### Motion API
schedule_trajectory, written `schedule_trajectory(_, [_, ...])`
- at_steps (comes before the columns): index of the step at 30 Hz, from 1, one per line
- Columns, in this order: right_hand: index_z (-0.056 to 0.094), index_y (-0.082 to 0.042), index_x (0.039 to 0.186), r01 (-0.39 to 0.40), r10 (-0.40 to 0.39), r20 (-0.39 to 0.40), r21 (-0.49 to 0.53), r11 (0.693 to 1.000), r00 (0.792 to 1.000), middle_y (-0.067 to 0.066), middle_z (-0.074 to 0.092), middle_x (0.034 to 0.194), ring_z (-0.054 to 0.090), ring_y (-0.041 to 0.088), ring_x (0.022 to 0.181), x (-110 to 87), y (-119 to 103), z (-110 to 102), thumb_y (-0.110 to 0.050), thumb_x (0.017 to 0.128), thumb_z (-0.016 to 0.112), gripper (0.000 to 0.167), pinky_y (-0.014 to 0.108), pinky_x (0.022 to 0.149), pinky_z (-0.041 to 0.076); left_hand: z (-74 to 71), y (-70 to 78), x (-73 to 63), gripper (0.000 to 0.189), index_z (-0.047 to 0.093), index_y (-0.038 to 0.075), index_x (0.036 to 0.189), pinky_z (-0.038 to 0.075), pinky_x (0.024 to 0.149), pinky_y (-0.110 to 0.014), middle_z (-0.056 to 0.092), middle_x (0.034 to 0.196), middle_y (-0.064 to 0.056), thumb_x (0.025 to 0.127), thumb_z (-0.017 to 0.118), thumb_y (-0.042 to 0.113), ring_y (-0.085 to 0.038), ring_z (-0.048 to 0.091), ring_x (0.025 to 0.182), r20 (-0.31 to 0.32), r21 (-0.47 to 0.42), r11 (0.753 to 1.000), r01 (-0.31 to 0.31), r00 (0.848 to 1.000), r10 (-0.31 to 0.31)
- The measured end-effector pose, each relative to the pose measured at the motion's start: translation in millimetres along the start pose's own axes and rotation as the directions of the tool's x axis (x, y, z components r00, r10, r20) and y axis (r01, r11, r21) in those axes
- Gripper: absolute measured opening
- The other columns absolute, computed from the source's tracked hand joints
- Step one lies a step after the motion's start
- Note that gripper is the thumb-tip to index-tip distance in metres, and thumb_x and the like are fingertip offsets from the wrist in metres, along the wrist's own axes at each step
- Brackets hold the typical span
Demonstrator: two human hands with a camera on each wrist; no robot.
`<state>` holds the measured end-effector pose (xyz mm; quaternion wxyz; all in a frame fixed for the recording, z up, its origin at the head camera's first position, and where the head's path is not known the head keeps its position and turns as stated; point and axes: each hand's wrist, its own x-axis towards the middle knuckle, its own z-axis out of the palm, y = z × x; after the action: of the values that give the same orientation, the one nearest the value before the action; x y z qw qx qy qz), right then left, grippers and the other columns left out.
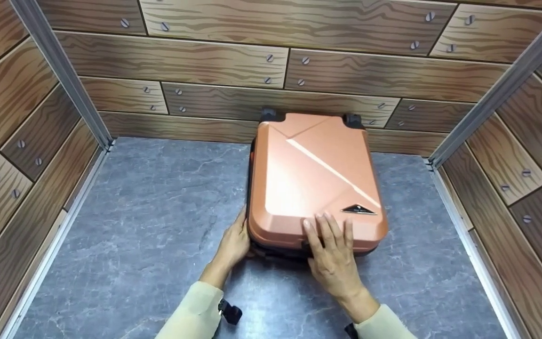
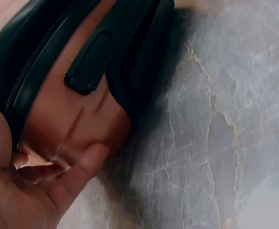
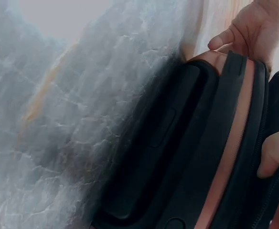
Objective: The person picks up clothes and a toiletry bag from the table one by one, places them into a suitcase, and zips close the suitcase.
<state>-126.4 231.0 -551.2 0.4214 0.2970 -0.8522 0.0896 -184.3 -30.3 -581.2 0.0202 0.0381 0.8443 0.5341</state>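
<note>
A rose-gold hard-shell suitcase [image 1: 320, 174] lies on the grey floor, its wheels toward the back wall and its black-handled end toward me. At its near left corner, my left hand [image 1: 234, 239] holds the shell, the digits spread around the corner in the left wrist view. The fingers furthest round the side are hidden. My right hand [image 1: 334, 259] rests on the near edge of the front face with fairly straight fingers, below the dark triangular badge [image 1: 359, 209]. Its thumb touches the zipper end in the right wrist view, beside the black carry handle [image 3: 154, 148].
Wood-patterned panels [image 1: 214, 61] form the back and side walls. Metal corner posts [image 1: 64, 70] and pale floor strips [image 1: 475, 254] edge the space. Marbled grey floor [image 1: 158, 188] shows on both sides of the suitcase.
</note>
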Motion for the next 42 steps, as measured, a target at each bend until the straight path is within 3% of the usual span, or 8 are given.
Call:
schedule_trajectory(11, [0.066, -0.001, 0.138, -0.072, 0.079, -0.086, 0.091, 0.993, 0.993, 0.022, 0.063, 0.143, 0.057, 0.041, 0.133, 12.4, -5, -17, -0.047, 0.098, 0.062, 0.06, 0.058, 0.127, 0.025, -3.0, 1.2, 2.4, 0.059, 0.045, 0.015, 0.161, 0.043, 0.118, -0.055, 0.056, 0.155, -0.018, 0.106, 0.064, 0.021, -0.039, 0.06, 0.136, -0.115, -0.072, 0.996, -0.056, 0.992, 0.048])
schedule_trajectory(18, [0.074, 0.005, 0.114, -0.25, 0.294, -0.236, 0.199, 0.948, 0.926, 0.024, 0.073, 0.118, 0.064, 0.046, 0.111, 14.0, 31, -33, -0.022, 0.1, 0.064, 0.032, 0.052, 0.106, 0.045, -8.5, 5.8, 4.4, 0.053, 0.047, 0.016, 0.16, 0.046, 0.116, -0.053, 0.053, 0.157, -0.019, 0.108, 0.057, 0.014, -0.039, 0.062, 0.133, -0.055, -0.091, 0.994, -0.068, 0.997, 0.063])
schedule_trajectory(21, [0.067, 0.006, 0.128, -0.568, 0.616, -0.121, 0.283, 0.773, 0.778, 0.029, 0.066, 0.131, 0.058, 0.05, 0.123, 12.0, 53, -45, -0.021, 0.099, 0.066, 0.04, 0.059, 0.111, 0.041, -12.7, 10.9, 7.6, 0.049, 0.05, 0.012, 0.158, 0.044, 0.118, -0.052, 0.055, 0.156, -0.018, 0.109, 0.052, 0.011, -0.037, 0.058, 0.138, -0.001, -0.183, 0.983, -0.007, 1.0, 0.007])
schedule_trajectory(23, [0.053, 0.003, 0.148, -0.774, 0.802, 0.083, 0.336, 0.536, 0.592, 0.032, 0.054, 0.148, 0.048, 0.052, 0.139, 10.9, 65, -54, -0.031, 0.103, 0.064, 0.057, 0.064, 0.119, 0.033, -15.4, 16.5, 9.4, 0.045, 0.053, 0.007, 0.155, 0.047, 0.115, -0.053, 0.055, 0.155, -0.019, 0.11, 0.048, 0.01, -0.036, 0.055, 0.14, 0.048, -0.307, 0.95, 0.059, 0.998, -0.046])
schedule_trajectory(26, [0.025, -0.006, 0.167, -0.93, 0.871, 0.377, 0.307, 0.202, 0.314, 0.028, 0.027, 0.17, 0.025, 0.045, 0.158, 10.4, 79, -64, -0.042, 0.107, 0.058, 0.078, 0.058, 0.13, 0.019, -17.6, 27.3, 10.9, 0.042, 0.056, 0.0, 0.15, 0.052, 0.11, -0.051, 0.056, 0.153, -0.022, 0.113, 0.042, 0.014, -0.035, 0.053, 0.142, 0.112, -0.442, 0.883, 0.157, 0.987, -0.12])
schedule_trajectory(28, [0.015, -0.008, 0.17, -0.946, 0.843, 0.478, 0.305, 0.105, 0.247, 0.023, 0.019, 0.173, 0.019, 0.04, 0.161, 9.8, 85, -66, -0.043, 0.108, 0.056, 0.082, 0.053, 0.132, 0.015, -18.1, 35.7, 10.8, 0.045, 0.055, -0.003, 0.149, 0.049, 0.112, -0.053, 0.055, 0.153, -0.023, 0.114, 0.04, 0.021, -0.038, 0.05, 0.144, 0.133, -0.422, 0.89, 0.172, 0.983, -0.128])
schedule_trajectory(33, [0.013, -0.01, 0.17, -0.931, 0.827, 0.51, 0.362, 0.043, 0.236, 0.019, 0.017, 0.175, 0.018, 0.034, 0.161, 8.7, 88, -64, -0.035, 0.108, 0.058, 0.081, 0.045, 0.132, 0.016, -20.3, 52.6, 11.9, 0.061, 0.051, -0.005, 0.152, 0.034, 0.126, -0.051, 0.054, 0.155, -0.022, 0.115, 0.035, 0.041, -0.037, 0.045, 0.149, 0.161, -0.293, 0.939, 0.181, 0.977, -0.138])
schedule_trajectory(42, [0.019, -0.014, 0.17, -0.904, 0.817, 0.514, 0.428, 0.02, 0.261, 0.017, 0.02, 0.175, 0.023, 0.031, 0.159, 10.3, 80, -56, -0.031, 0.108, 0.058, 0.076, 0.046, 0.132, 0.018, -32.6, 46.4, 18.8, 0.069, 0.062, -0.006, 0.133, 0.06, 0.088, -0.046, 0.073, 0.11, -0.013, 0.107, 0.052, 0.058, -0.024, 0.068, 0.101, 0.266, -0.594, 0.718, 0.362, 0.931, -0.249])
